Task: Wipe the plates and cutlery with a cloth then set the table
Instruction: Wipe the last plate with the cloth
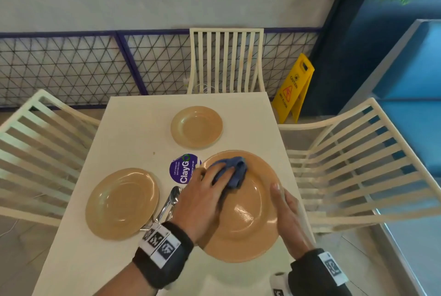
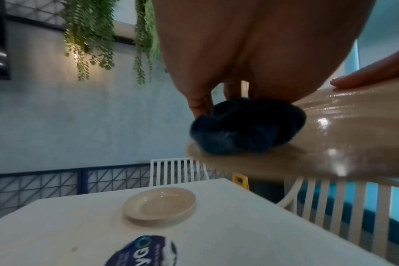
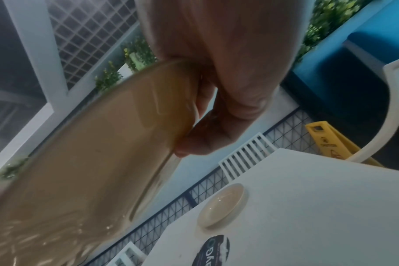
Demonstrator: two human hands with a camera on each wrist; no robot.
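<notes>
Nearest us, our left hand (image 1: 205,202) bunches the blue cloth (image 1: 235,171) and presses it onto the far-left part of the big tan plate (image 1: 250,214), fingers curled around the wad so it stays compact under pressure. Our right hand (image 1: 287,219) grips that plate at its right rim, thumb on top and fingers under, as the right wrist view shows; the plate is lifted off the desk (image 1: 133,128) and tilted, probably so the face turns toward us and the cloth can bear down without the plate sliding. We judge the step as wiping this plate, mid-task. Second large plate (image 1: 121,202) lies flat on the desk at front left, and a smaller plate (image 1: 196,126) sits further back near the middle; we can't tell whether either is wiped. Cutlery (image 1: 170,202), a spoon at least, lies just beside the left plate's right edge, partly hidden by our left wrist, parked within reach, presumably for its turn. Round purple sticker (image 1: 182,168) is on the desk between the plates. Slatted chairs (image 1: 226,59) stand at three sides, so settings likely go toward those.
</notes>
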